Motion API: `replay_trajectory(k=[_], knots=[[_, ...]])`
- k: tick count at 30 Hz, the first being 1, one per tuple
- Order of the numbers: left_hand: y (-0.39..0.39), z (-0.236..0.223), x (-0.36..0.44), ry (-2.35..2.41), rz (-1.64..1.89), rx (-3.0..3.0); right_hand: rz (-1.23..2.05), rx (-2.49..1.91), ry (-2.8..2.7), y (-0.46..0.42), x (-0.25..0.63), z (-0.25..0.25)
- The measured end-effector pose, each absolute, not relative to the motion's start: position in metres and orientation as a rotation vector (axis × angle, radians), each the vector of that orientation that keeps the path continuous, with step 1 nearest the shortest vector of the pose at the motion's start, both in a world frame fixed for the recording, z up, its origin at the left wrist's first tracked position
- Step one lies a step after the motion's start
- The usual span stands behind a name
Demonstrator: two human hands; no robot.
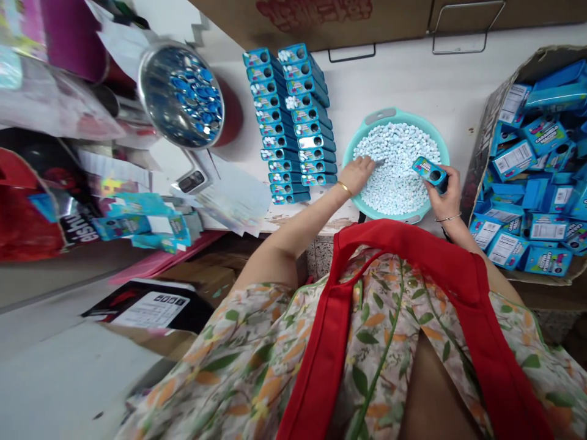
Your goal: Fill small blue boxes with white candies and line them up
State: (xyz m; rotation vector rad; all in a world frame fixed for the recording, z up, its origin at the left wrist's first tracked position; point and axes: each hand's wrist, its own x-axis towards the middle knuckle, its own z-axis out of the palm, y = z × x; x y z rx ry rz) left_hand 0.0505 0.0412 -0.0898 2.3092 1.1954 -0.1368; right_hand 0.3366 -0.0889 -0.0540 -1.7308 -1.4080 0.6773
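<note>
A teal basin (367, 129) full of small white candies (398, 171) sits on the white table in front of me. My left hand (356, 175) reaches into its left side, fingers down on the candies. My right hand (444, 194) holds a small blue box (429, 171) over the basin's right edge, its open end facing the candies. Two rows of filled blue boxes (293, 122) lie stacked to the left of the basin.
A cardboard carton (493, 104) of blue boxes (536, 183) stands at the right. A steel bowl (181, 95) with blue pieces tilts at the upper left, above loose papers (233, 201) and flat blue cartons (137, 223). Metal handles (458, 36) line the far wall.
</note>
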Motion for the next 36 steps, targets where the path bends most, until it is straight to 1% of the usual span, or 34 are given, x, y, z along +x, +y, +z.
replay_trajectory(k=[4,7,11,14,17,21,25,29,32,34,36], knots=[[-0.008,-0.1,0.092,1.049,-0.305,2.19,0.615,-1.82,-1.356,-0.089,0.342,-0.047],[-0.025,-0.102,0.106,0.993,-0.234,2.071,0.622,-1.855,-1.3,-0.089,0.346,-0.047],[-0.018,-0.093,0.087,0.876,-0.029,2.01,0.638,-1.831,-1.282,-0.088,0.353,-0.056],[-0.004,-0.063,0.062,0.755,0.17,2.052,0.568,-1.772,-1.317,-0.089,0.356,-0.066],[0.011,-0.017,0.05,0.699,0.217,2.17,0.514,-1.698,-1.434,-0.089,0.352,-0.074],[0.028,0.043,0.064,0.727,0.008,2.38,0.49,-1.599,-1.627,-0.086,0.338,-0.078],[0.027,0.086,0.098,0.823,-0.279,2.551,0.491,-1.563,-1.722,-0.083,0.326,-0.081],[0.009,0.117,0.122,0.888,-0.333,2.649,0.501,-1.56,-1.736,-0.082,0.321,-0.084],[0.007,0.117,0.113,0.912,-0.286,2.664,0.531,-1.569,-1.705,-0.084,0.323,-0.086],[0.014,0.1,0.093,1.0,-0.25,2.635,0.538,-1.56,-1.659,-0.085,0.326,-0.087],[0.023,0.071,0.068,1.115,-0.305,2.575,0.536,-1.554,-1.6,-0.085,0.331,-0.088]])
